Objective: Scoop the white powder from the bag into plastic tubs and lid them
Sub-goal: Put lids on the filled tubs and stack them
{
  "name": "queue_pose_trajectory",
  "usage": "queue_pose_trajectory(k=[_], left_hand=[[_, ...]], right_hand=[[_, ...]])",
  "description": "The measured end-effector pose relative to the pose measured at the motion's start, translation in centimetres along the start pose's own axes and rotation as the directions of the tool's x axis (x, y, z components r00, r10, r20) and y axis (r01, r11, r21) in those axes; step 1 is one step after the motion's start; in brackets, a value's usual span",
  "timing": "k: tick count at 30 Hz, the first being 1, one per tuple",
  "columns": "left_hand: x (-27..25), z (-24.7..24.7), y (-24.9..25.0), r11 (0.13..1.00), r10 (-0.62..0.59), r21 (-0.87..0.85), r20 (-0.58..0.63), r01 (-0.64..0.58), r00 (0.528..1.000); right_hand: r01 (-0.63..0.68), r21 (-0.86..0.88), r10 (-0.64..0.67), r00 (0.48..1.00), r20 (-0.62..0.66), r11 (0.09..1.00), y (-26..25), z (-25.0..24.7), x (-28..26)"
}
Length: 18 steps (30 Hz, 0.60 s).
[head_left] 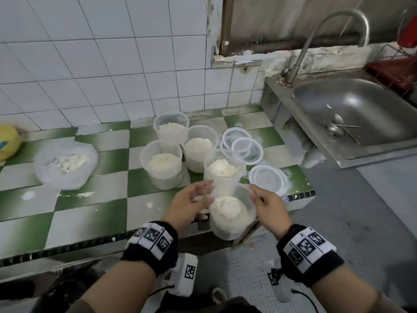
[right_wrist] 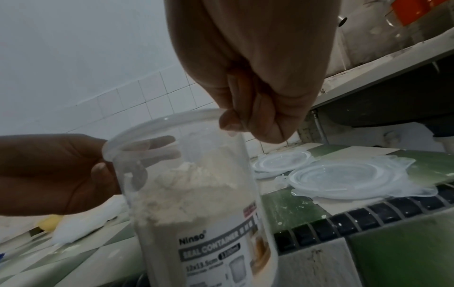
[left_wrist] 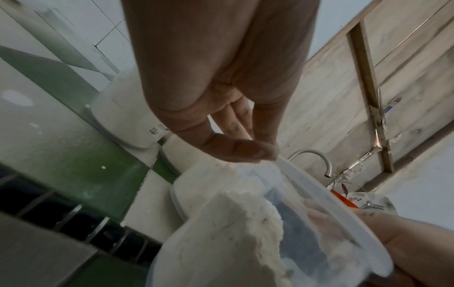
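A clear plastic tub heaped with white powder is tilted at the counter's front edge. My left hand wraps its upper left side, thumb near the rim and fingers behind the wall. My right hand pinches the rim on the right. In the left wrist view my left hand has its thumb on the tub's rim. In the right wrist view my right hand has curled fingers on the tub's labelled body. The powder bag lies open at the left.
Several filled, unlidded tubs stand clustered behind the held one. Clear lids are stacked to their right, one more lid nearer. A steel sink with a faucet is on the right. A yellow object sits far left.
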<state>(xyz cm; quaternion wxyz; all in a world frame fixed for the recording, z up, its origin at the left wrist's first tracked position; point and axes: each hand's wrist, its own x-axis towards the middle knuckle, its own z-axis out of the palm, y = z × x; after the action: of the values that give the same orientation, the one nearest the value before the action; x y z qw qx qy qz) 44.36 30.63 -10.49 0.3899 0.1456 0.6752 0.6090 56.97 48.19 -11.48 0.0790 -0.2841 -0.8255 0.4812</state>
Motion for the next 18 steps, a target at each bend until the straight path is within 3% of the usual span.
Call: queue_pose_trajectory(k=[12,18], left_hand=[[5.3,-1.0,1.4,0.999,0.002,0.034,-0.064,0.000,0.998],[6.6,-1.8,1.6,0.996,0.010,0.084,-0.090,-0.003,0.996]], right_hand=[[-0.047,-0.109,0.044,0.999,-0.028,0.993,-0.2,0.8,5.8],[-0.083,-0.021,0.081,0.992,-0.094,0.996,-0.6,1.5,6.5]])
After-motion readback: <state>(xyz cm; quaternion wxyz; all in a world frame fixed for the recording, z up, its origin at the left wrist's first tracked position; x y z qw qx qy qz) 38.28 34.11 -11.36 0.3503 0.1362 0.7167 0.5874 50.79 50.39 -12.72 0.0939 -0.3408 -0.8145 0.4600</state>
